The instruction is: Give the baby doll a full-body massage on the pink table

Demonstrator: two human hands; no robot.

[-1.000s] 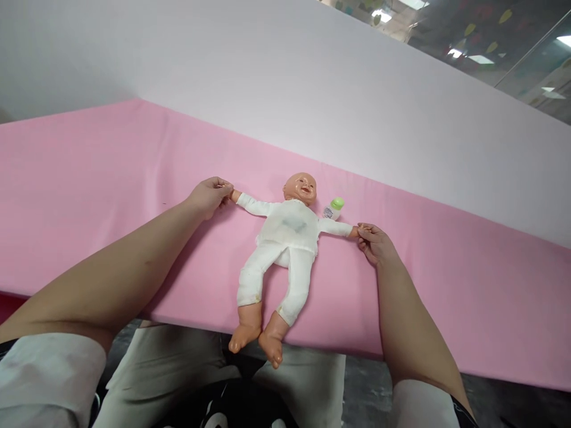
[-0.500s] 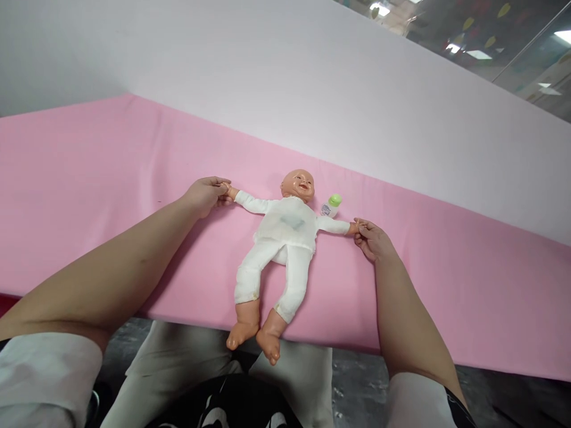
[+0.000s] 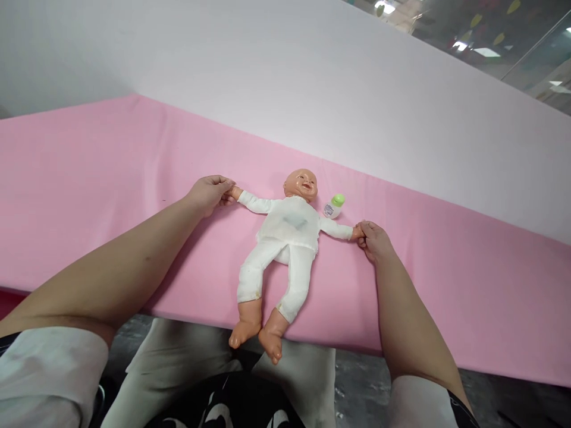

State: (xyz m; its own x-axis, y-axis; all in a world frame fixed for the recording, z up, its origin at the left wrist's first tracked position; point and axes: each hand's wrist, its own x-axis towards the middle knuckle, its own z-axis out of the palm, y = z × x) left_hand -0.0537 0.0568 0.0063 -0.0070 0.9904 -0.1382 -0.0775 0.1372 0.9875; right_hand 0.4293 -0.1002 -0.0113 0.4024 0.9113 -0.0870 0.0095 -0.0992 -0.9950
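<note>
At either end of the baby doll [image 3: 285,238], the fingers were pinched shut on its small hands: the left hand [image 3: 207,195] clasped one, the right hand [image 3: 373,241] the other. The doll's arms were stretched straight out sideways. The doll lay face up on the pink table cover [image 3: 111,172], dressed in white, its bare feet overhanging the near edge. Just beside its head stood a small green-capped bottle [image 3: 333,206], untouched. Judged: arm spreading appeared complete; legs not yet handled.
</note>
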